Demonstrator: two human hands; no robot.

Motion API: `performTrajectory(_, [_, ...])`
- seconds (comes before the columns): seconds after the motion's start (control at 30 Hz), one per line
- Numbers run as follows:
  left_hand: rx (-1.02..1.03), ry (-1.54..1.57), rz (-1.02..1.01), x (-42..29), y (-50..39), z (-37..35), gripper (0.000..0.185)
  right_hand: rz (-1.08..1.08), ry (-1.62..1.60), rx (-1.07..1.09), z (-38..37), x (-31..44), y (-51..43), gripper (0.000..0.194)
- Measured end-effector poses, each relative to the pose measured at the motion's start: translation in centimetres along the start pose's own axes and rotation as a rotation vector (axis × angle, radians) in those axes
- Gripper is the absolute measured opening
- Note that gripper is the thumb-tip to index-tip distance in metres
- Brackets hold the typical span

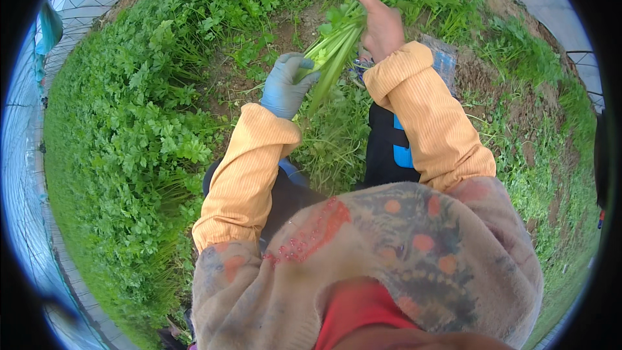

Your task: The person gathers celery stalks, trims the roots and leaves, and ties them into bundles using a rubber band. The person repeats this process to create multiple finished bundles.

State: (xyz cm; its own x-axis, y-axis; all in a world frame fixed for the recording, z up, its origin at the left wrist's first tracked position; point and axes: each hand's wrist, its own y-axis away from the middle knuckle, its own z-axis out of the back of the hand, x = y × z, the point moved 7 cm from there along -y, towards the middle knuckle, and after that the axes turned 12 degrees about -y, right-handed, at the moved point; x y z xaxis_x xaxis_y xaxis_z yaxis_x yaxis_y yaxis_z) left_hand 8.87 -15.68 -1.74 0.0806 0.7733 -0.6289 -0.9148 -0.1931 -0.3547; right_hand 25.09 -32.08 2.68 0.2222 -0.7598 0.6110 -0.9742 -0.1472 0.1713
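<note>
A bunch of leafy celery (342, 41) slants across the space in front of me, its leaves to the upper right and its pale stalk ends toward me. My bare right hand (383, 23) is closed around the stalks below the leaves, thumb pointing up along them. Lower on the bunch, my left hand (290, 82), in a light blue glove, grips the lower ends of some stalks between thumb and fingers. Other stalk ends hang loose and blurred beside the glove. The fingertips of my right hand are hidden behind the bunch.
Dense celery plants (146, 102) grow on the left. Cut greens (335, 141) lie on the ground between my legs. A worn blue-and-grey sheet (442, 63) lies beyond my right sleeve. Bare soil (529, 150) with scattered greenery runs along the right. Greenhouse film (22, 165) borders the far left.
</note>
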Motion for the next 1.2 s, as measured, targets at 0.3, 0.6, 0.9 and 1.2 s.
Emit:
performTrajectory(0.3, [-0.092,-0.133,0.034,0.5,0.0,1.6,0.018,0.033,0.034,-0.069,-0.7,-1.0,0.6,0.032])
performTrajectory(0.6, [-0.049,-0.181,-0.033,-0.4,-0.3,1.6,0.020,-0.028,-0.007,-0.035,-0.5,-1.3,0.6,0.027])
performTrajectory(0.9, [-0.252,0.169,0.056,-0.2,-0.3,4.5,0.006,0.063,-0.049,-0.035,1.1,-0.6,-1.4,0.028])
performTrajectory(1.2, [0.638,-0.448,0.671,11.9,4.2,8.7,0.035,0.085,-0.229,-0.140,4.5,4.1,-6.5,0.021])
